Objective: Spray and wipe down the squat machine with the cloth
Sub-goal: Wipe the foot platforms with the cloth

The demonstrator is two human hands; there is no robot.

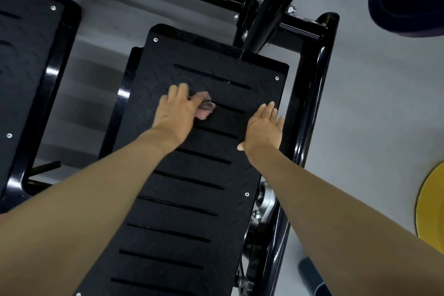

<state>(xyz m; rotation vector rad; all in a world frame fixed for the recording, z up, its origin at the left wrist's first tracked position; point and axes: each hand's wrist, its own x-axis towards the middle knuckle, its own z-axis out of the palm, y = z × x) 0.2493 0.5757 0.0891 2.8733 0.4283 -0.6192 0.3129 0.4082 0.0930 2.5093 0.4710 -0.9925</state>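
Note:
A black slotted foot plate (197, 175) of the squat machine fills the middle of the head view, tilted away from me. My left hand (176, 109) presses a small pink cloth (204, 108) flat onto the plate near its upper part; the cloth pokes out to the right of my fingers. My right hand (263, 125) rests palm down on the plate's right edge, fingers straight and together, holding nothing. No spray bottle is in sight.
A second black foot plate (26, 74) lies at the left. The glossy black frame tube (310, 113) runs along the right side. A dark weight plate (408, 0) sits top right and a yellow plate (432, 211) at the right edge, on grey floor.

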